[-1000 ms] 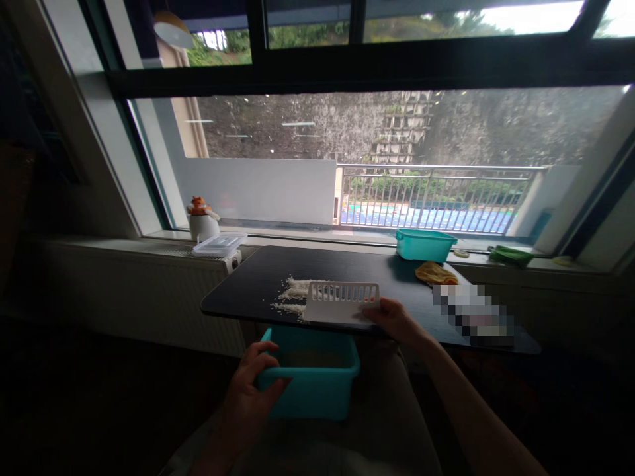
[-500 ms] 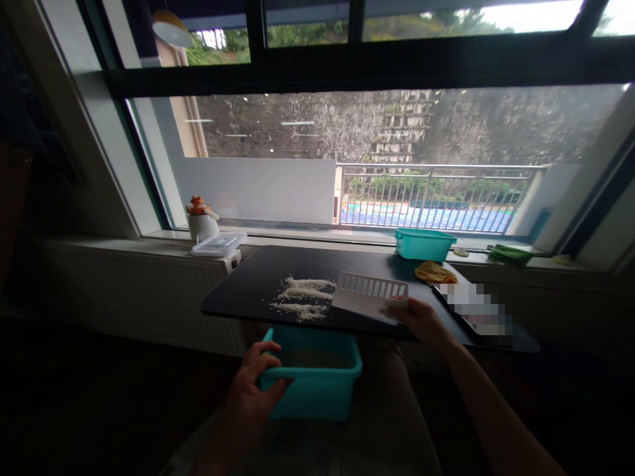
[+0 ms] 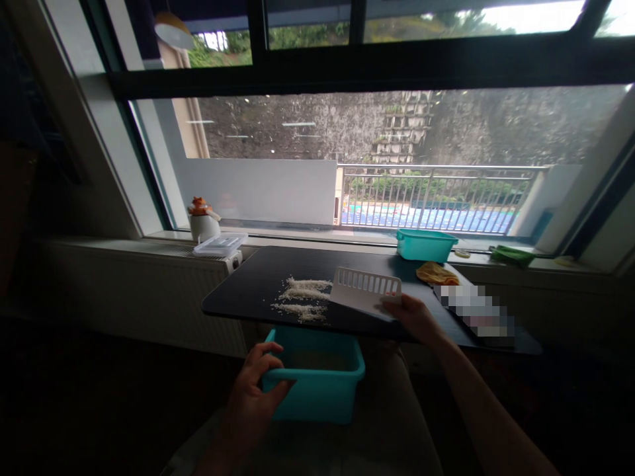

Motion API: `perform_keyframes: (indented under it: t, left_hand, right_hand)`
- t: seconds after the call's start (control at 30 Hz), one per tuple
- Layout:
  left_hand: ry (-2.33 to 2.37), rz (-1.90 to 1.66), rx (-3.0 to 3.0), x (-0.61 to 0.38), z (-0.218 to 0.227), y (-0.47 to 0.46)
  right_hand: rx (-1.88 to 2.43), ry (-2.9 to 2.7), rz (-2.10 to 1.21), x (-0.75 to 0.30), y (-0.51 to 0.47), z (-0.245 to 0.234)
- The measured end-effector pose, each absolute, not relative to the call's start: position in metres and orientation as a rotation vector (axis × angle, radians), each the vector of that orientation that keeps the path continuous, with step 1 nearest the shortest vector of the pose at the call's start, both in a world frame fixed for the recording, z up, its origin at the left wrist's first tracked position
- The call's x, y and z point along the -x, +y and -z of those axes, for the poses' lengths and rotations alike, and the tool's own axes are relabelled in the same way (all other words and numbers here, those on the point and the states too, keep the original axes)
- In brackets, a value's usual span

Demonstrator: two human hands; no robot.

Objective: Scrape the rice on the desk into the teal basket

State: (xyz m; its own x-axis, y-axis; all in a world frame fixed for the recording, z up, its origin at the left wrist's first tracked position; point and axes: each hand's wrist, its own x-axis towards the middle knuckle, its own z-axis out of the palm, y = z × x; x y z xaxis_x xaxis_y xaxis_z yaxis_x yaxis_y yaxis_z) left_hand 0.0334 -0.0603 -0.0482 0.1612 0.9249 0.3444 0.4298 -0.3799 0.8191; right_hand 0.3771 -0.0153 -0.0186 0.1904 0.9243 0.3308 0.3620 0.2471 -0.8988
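My left hand grips the left rim of a teal plastic bin that rests on my lap, just below the table's front edge. Some pale contents show dimly at its bottom. In my right hand is a white plastic scraper with a row of slots along its top, pinched at its right end. The scraper stands tilted on the dark table. Its left edge meets the right side of white rice-like grains, which lie in rough streaks on the tabletop.
A second teal bin stands at the table's back right, near a yellow cloth and a blurred-out flat item. A clear plastic lid and a white pot sit by the window at left. A green item lies on the sill.
My right hand has shifted the scraper slightly left and up, toward the grains. My left hand stays on the bin's rim.
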Motion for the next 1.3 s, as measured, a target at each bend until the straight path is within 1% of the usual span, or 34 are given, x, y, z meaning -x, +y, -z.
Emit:
perform_keyframes:
  t: [0.27,0.47,0.7,0.87,1.07,1.3]
  left_hand:
    - [1.298,-1.185,-1.925,-0.033,0.051,-0.057]
    - [1.295,-1.206,-1.937,-0.034,0.048,-0.059]
    - [1.273,-1.222,-1.930,-0.034,0.045,-0.060]
    - [1.284,-1.227,-1.954,-0.033,0.047,-0.059]
    - [1.284,-1.224,-1.950,-0.034,0.047,-0.059]
    - [1.288,-1.207,-1.949,-0.032,0.049,-0.058]
  right_hand:
    - [1.282,-1.475,-0.747,-0.379,-0.024,0.027]
    - [1.321,-1.438,-0.711,-0.391,-0.037,0.024]
    - [1.226,-1.443,-0.870,-0.384,-0.044,0.022]
    - [1.240,-1.433,-0.811,-0.385,-0.041,0.022]
    - [1.230,-1.434,-0.883,-0.378,-0.045,0.019]
    - [1.289,-1.377,-0.691,-0.381,-0.038,0.018]
